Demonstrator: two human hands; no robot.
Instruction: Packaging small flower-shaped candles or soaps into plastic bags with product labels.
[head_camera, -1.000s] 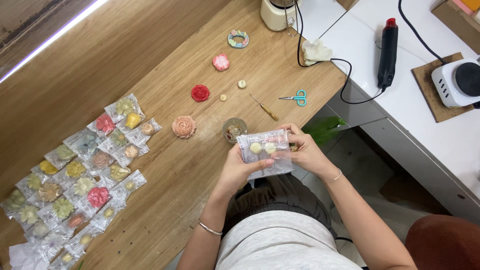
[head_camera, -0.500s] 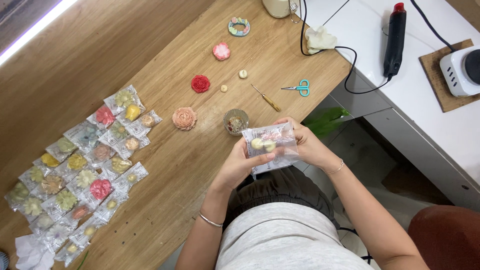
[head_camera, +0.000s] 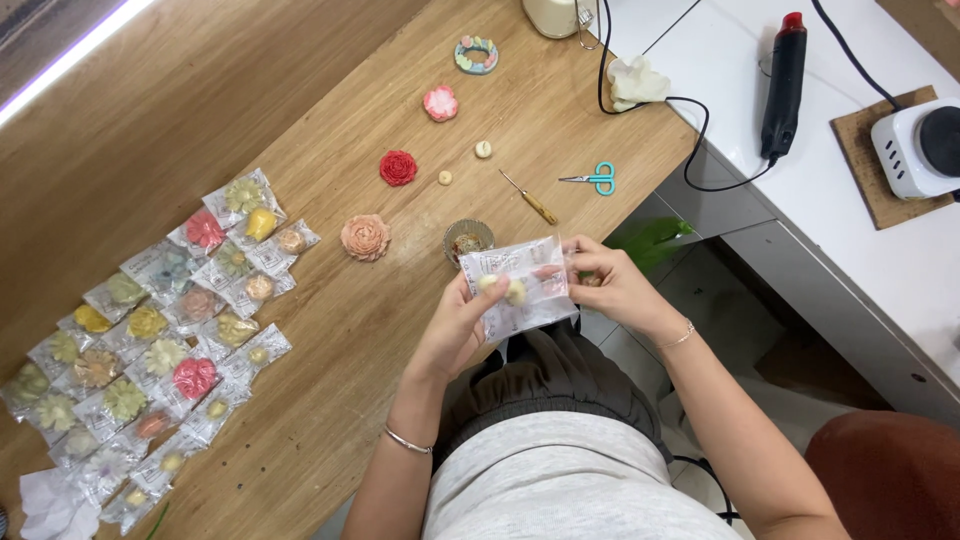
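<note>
Here both hands (head_camera: 545, 300) pinch a clear packet (head_camera: 518, 288) beyond the table edge (head_camera: 610, 225).

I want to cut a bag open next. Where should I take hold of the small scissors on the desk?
Grip the scissors by their teal loops, coming from the right. They lie flat, the loops pointing right toward the desk edge and the closed blades pointing left, so the handles are probably the safe, open end.

Around the peach flower (head_camera: 366, 237) on the tabletop (head_camera: 330, 90): two more loose flowers beyond it, one red (head_camera: 398, 167), one pink (head_camera: 440, 102); two small beads (head_camera: 483, 149); one scissors (head_camera: 592, 179); one wreath ring (head_camera: 476, 55). Left of it, a spread of bagged flowers (head_camera: 160, 330), too many to count.
</note>
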